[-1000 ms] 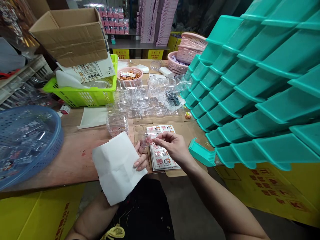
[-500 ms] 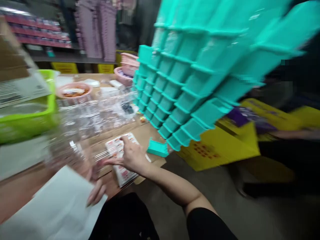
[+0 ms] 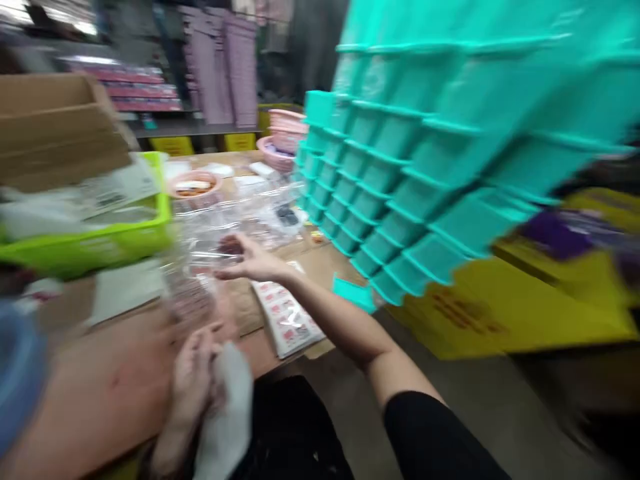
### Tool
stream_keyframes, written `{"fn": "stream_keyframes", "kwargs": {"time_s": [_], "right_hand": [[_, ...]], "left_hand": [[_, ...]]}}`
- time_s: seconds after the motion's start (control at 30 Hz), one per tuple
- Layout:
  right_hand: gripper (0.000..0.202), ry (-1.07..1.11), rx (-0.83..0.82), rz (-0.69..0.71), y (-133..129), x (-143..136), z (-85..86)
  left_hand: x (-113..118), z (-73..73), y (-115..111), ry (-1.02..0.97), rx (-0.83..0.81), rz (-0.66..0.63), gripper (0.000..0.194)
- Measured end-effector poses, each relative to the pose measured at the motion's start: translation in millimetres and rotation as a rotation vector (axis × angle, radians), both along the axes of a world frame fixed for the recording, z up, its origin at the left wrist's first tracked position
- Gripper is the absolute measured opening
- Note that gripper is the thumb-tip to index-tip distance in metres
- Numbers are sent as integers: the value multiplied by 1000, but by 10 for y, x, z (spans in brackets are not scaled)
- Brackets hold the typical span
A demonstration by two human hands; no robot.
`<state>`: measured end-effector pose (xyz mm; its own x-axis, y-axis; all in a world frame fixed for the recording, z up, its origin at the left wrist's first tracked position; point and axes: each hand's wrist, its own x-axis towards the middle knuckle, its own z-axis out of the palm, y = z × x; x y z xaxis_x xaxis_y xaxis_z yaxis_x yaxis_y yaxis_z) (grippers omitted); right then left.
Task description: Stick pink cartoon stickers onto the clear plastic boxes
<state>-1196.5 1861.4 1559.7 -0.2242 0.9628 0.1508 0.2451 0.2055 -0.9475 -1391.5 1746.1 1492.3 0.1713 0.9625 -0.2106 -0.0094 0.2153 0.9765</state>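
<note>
My left hand (image 3: pixel 193 373) is low in the middle of the head view, its fingers closed on a white sheet (image 3: pixel 230 413) that hangs down in front of my dark trousers. Farther up, my right hand (image 3: pixel 253 259) reaches over the table with thumb and fingers apart. Its fingertips are at the clear plastic containers (image 3: pixel 193 290); blur hides whether they touch. Below my right forearm lies a stack of printed sheets (image 3: pixel 287 317) with small red pictures. Beside it sits a small turquoise bin (image 3: pixel 353 292).
Tall stacked turquoise bins (image 3: pixel 390 167) lean over the right side. Below them is a yellow box (image 3: pixel 480 313). At left are a lime-green basket (image 3: pixel 100 247), a cardboard box (image 3: pixel 60 133) and a blurred blue rim (image 3: pixel 17 373). Pink baskets (image 3: pixel 287 130) stand at the back.
My right hand has moved forward and left, from above the printed sheets to the clear containers. The white sheet in my left hand has swung from broadside to a narrower, upright shape. The view has shifted left.
</note>
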Motion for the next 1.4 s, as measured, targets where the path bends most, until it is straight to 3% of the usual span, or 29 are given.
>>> {"fn": "stream_keyframes", "kwargs": {"time_s": [0.13, 0.3, 0.53, 0.63, 0.7, 0.73, 0.8, 0.87, 0.9, 1.03, 1.13, 1.23, 1.33, 1.4], "right_hand": [[66, -174, 145, 36, 262, -281, -148], [70, -388, 262, 185, 373, -467, -310], [74, -593, 190, 215, 490, -519, -223], [84, -645, 221, 99, 366, -542, -98], [80, -560, 265, 11, 143, -527, -6], [75, -495, 246, 33, 3, -502, 35], [65, -396, 71, 241, -281, -412, 92], [50, -343, -156, 367, -507, -280, 105], [42, -299, -250, 345, -585, -204, 94], [43, 3, -443, 39, -718, 82, -14], [47, 11, -485, 6, -771, 213, -68], [45, -276, -352, 107, -840, 313, 1], [53, -595, -50, 127, -891, 442, 191], [66, -666, 62, 176, -901, 510, 321]], "left_hand": [[-58, -59, 38, 135, 152, 101, 50], [-230, 36, 68, 305, 302, 206, 35], [-271, 56, 199, 339, 375, 224, 28], [-222, 75, 241, 351, 399, 248, 25], [-179, 98, 258, 369, 407, 277, 25], [-161, 111, 268, 379, 406, 292, 25], [-144, 130, 296, 388, 385, 297, 25], [-163, 139, 335, 316, 342, 264, 26], [-185, 140, 355, 227, 315, 242, 31], [-246, 117, 395, -304, 117, 69, 76], [-153, 75, 376, -492, -69, -22, 66], [2, 46, 358, -459, -103, 22, 56], [87, 62, 347, -365, -39, 34, 67], [97, 86, 333, -292, 25, 39, 71]]}}
